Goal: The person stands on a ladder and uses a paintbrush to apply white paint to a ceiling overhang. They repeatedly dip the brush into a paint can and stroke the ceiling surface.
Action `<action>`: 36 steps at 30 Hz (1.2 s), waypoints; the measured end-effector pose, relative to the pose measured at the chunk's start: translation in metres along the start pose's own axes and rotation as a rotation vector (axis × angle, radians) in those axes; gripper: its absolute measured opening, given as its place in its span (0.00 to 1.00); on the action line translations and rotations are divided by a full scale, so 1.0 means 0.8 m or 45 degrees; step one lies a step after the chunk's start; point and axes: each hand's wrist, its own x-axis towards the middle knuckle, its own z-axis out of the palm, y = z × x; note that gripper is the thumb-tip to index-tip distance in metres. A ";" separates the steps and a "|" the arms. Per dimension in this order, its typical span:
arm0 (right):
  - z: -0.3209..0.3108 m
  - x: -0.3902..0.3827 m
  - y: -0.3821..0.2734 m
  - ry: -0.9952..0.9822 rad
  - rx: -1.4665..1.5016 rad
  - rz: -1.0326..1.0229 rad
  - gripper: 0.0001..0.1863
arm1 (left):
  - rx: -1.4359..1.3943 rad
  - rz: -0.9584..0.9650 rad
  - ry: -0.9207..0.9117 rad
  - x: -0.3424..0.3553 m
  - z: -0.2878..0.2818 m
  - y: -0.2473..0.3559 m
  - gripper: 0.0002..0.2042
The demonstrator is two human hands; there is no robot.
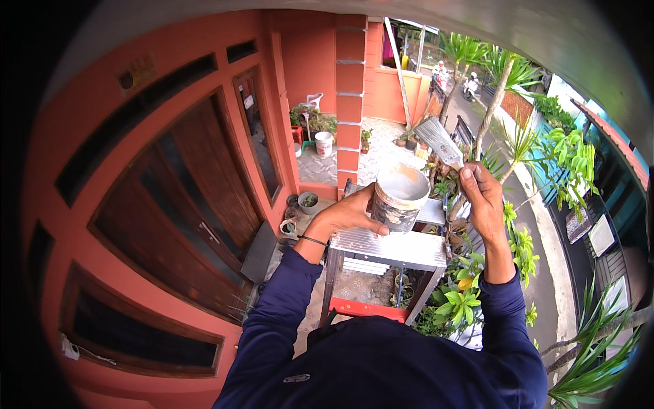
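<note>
My left hand (346,214) is wrapped round the side of a small paint can (396,217), its thumb toward me. White paint shows inside, with smears on the rim and outer wall. The can is upright over the metal top step of a stepladder (415,252); I cannot tell whether its base touches the step. To the right, my right hand (485,201) pinches the handle end of a flat paintbrush (437,140). The brush tilts up and left, its bristles coated whitish grey, above and apart from the can.
An orange house wall with dark wooden doors (184,204) runs along the left. Beyond the ladder rises an orange pillar (349,102) with pale bands. Potted plants and a white bucket (324,144) stand on the paving below. Leafy plants (460,303) crowd the right, beside a lane (545,286).
</note>
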 end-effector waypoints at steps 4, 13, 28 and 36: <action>0.015 0.015 -0.039 0.119 -0.250 -0.482 0.12 | -0.026 0.018 0.020 -0.004 -0.001 -0.006 0.63; 0.117 0.151 -0.177 0.070 -0.297 -1.322 0.15 | -0.020 0.073 -0.031 0.000 0.000 -0.031 0.55; 0.290 0.313 -0.242 0.222 0.032 -1.267 0.16 | 0.155 -0.036 0.101 -0.020 0.003 -0.002 0.53; 0.250 0.306 -0.184 -0.313 0.131 -0.578 0.19 | 0.170 0.003 0.088 -0.016 0.001 -0.009 0.54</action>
